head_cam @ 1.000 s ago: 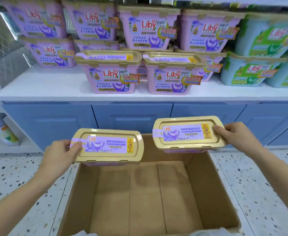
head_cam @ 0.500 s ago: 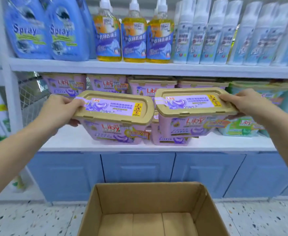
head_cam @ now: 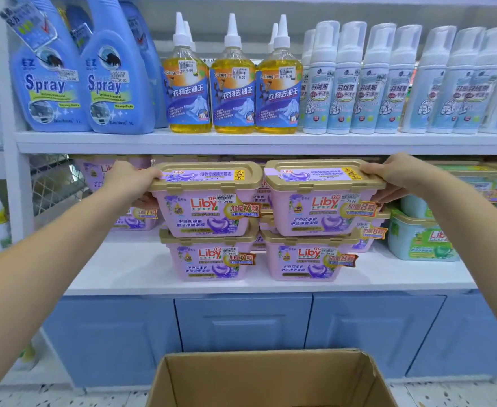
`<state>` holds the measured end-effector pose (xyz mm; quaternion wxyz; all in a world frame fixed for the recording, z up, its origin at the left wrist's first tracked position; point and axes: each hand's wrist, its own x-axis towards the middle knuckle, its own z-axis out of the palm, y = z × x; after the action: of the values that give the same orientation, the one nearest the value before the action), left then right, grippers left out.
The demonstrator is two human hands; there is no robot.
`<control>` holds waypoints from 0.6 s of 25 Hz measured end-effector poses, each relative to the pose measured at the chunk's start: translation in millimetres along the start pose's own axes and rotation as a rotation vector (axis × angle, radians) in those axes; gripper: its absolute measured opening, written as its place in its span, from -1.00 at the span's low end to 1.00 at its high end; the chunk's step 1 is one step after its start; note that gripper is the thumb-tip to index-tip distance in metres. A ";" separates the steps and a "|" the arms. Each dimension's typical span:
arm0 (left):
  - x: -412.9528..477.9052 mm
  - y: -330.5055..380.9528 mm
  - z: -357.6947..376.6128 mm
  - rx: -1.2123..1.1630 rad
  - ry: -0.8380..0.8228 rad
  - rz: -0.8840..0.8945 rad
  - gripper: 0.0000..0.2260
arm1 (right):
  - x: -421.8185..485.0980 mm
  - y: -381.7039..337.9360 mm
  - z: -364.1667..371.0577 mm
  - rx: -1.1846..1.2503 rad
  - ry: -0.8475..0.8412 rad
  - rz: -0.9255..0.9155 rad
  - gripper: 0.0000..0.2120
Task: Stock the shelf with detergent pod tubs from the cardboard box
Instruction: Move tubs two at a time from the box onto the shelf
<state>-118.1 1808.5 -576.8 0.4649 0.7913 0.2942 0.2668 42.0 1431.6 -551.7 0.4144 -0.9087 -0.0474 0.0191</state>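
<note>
Two tubs lifted from the box to the shelf's second tier.

A second ago both were just over the cardboard box point(head_cam: 270, 377). Now the left tub point(head_cam: 209, 207) and right tub point(head_cam: 323, 204) sit on, or barely above, the front tubs point(head_cam: 212, 259) on the shelf point(head_cam: 118, 271). The left hand point(head_cam: 129, 179) and right hand point(head_cam: 397, 174) each grip an outer end, thumbs on the lids. Letting go looks like the remaining step.

Glossy plastic tubs point(head_cam: 209, 212), matt brown cardboard box point(head_cam: 270, 380), smooth white shelf point(head_cam: 124, 271).

pink tubs point(head_cam: 209, 212) with gold lids, brown cardboard box point(head_cam: 270, 380)
</note>
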 end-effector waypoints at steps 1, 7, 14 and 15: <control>5.6 0.3 2.5 -0.006 -0.002 -0.018 -0.79 | 4.9 1.7 3.3 -0.013 -0.003 0.012 -0.59; 25.3 -0.1 15.9 0.052 -0.029 -0.043 -0.78 | 22.4 -0.2 17.2 -0.050 0.031 0.040 -0.72; 24.5 -9.3 16.7 -0.007 0.017 -0.037 -0.75 | 18.1 1.6 23.5 -0.018 0.062 0.019 -0.71; 20.7 -9.9 17.1 -0.041 -0.001 -0.039 -0.75 | 16.3 3.2 24.5 0.005 0.065 0.012 -0.72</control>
<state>-94.2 1817.3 -589.8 0.4863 0.7758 0.3039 0.2631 56.6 1449.5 -570.2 0.4179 -0.9080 -0.0284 -0.0077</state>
